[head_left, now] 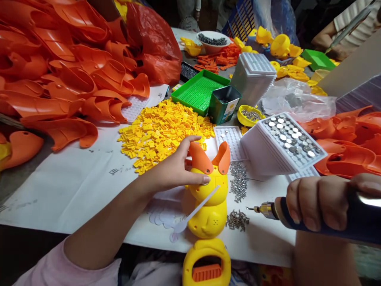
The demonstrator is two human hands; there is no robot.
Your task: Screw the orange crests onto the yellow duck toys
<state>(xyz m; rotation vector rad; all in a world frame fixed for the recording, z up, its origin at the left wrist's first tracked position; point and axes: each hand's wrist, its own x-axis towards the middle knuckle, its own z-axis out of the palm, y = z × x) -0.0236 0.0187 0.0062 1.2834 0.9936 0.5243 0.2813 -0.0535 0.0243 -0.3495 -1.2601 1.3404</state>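
My left hand (181,169) grips the upper part of a yellow plastic toy (212,216), with the thumb on its surface near two orange ear-like pieces (224,159). The toy lies on the white sheet, its handle with an orange insert towards me. A thin pale strip (196,210) lies slantwise over it. On the right my right hand (320,200) is wrapped round a dark electric screwdriver (266,210), whose tip points left, apart from the toy. Between tip and toy are small screws (237,219), and a second pile of screws (239,180) lies just beyond.
Small yellow parts (163,131) are heaped beyond my left hand. Orange shells (68,67) crowd the left. A stack of white trays (268,151) holding round silver pieces stands right of centre. Behind are a green tray (199,91) and a dark tin (224,105). A person's forearm (324,37) shows top right.
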